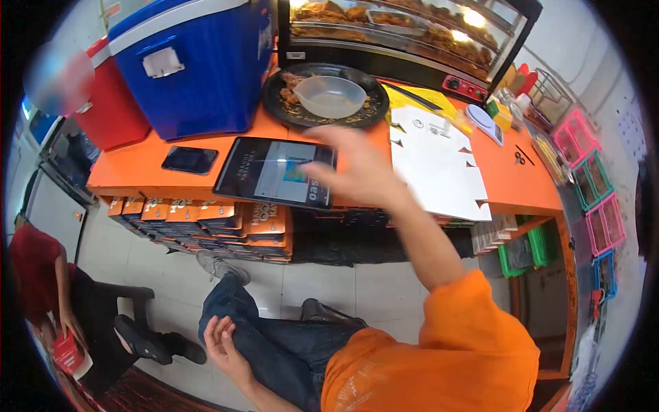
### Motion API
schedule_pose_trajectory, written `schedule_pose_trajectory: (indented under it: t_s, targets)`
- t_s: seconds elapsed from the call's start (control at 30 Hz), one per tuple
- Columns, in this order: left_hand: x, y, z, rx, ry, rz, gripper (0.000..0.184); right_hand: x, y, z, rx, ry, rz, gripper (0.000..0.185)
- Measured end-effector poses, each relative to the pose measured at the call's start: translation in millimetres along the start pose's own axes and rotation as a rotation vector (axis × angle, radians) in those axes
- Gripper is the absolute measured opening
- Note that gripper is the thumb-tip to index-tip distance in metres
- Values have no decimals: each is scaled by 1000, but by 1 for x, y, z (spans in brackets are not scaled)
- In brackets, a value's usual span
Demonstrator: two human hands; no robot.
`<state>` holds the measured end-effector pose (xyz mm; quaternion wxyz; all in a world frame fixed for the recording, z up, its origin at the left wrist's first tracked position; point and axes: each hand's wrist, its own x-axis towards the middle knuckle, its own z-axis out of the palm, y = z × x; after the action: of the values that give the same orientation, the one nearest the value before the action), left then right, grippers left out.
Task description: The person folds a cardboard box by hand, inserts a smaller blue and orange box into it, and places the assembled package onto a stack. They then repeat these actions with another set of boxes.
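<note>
The tablet (273, 175) is lit at the front edge of the worktop (127, 170); my right hand (353, 161) spreads empty over it, touch unclear; my left hand (228, 349) lies loose, empty, by my knee (230, 299); what's done or left, I can't tell.

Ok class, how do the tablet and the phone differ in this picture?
The tablet is larger than the phone. The tablet's screen is lit, while the phone's looks dark. The right hand is over the tablet; no hand is over the phone. Both lie on the orange counter.
</note>
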<state>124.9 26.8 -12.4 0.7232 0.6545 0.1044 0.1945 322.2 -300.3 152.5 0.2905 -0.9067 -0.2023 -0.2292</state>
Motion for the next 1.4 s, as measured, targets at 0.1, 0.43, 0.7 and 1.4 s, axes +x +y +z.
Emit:
schedule_pose_trajectory:
  t_s: [0.1, 0.43, 0.7, 1.4]
  targets:
    - [1, 4, 7, 88, -62, -9, 33, -81, 89, -85, -511, 328, 476, 72]
    - [1, 11, 23, 127, -108, 6, 28, -210, 220, -173, -234, 129, 950, 55]
    - [-11, 23, 23, 174, -128, -49, 27, -217, 160, -205, 497, 765, 573, 48]
    - [-217, -6, -160, 502, 258, -651, 82, -244, -49, 161, 1226, -994, 424, 65]
